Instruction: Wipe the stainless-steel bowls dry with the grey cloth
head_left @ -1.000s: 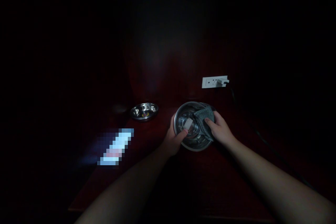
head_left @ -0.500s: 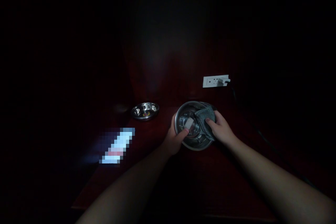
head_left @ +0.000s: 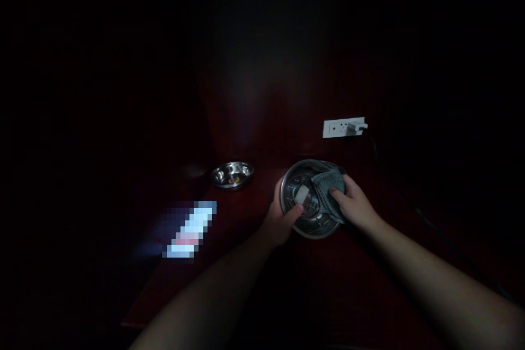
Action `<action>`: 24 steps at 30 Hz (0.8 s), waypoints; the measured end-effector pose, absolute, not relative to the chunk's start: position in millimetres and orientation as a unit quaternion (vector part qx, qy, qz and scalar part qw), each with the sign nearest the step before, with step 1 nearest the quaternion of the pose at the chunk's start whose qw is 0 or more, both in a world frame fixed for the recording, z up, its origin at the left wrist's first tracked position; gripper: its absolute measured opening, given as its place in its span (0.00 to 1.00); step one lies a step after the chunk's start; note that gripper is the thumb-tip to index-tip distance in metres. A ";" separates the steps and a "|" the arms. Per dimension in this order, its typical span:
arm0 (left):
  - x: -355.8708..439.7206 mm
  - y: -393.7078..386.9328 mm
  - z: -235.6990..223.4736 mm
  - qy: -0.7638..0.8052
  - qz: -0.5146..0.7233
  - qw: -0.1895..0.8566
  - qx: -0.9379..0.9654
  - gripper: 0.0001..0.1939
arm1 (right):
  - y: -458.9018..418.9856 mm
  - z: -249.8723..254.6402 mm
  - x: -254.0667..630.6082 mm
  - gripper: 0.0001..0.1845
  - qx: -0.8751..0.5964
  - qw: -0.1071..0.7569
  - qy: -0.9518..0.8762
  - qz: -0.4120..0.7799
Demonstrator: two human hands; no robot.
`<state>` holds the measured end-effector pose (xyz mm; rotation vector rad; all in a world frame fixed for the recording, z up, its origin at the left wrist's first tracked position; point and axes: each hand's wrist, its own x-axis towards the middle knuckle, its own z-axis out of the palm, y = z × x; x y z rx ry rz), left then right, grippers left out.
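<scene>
A shiny metal bowl [head_left: 314, 227] is tilted so that its inside faces me. My left hand [head_left: 283, 219] grips its left rim, the thumb inside and the fingers behind the wall. A pale rectangular label [head_left: 302, 194] shows on the bowl's inner bottom, near that thumb. Over the right rim lies a grey-green textured cloth [head_left: 329, 190]. My right hand [head_left: 355, 202] is closed on the cloth and the rim under it, thumb on the inner side; its other fingers are hidden behind the bowl.
On the dark red table [head_left: 164, 295], a shallow metal dish [head_left: 233, 175] with a coloured sticker stands back left. A bright pixelated patch [head_left: 192, 229] lies nearer on the left. A white wall socket [head_left: 343, 127] holds a plug, and a dark cable [head_left: 430, 221] runs down the right.
The whole view has shifted, so everything appears slightly farther right. Both hands keep the same hold on the bowl and cloth, with hardly any visible movement between them.
</scene>
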<state>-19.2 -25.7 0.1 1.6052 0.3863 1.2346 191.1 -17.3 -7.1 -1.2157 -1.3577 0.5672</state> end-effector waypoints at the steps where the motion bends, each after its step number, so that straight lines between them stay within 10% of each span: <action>1: -19.1 -25.9 0.6 0.161 0.514 0.514 0.668 0.36 | -17.2 -7.1 191.3 0.13 -0.521 0.576 -0.581 0.243; 24: -18.3 -25.8 4.5 0.133 0.509 0.504 0.686 0.37 | -12.9 -12.2 194.7 0.14 -0.526 0.575 -0.588 0.217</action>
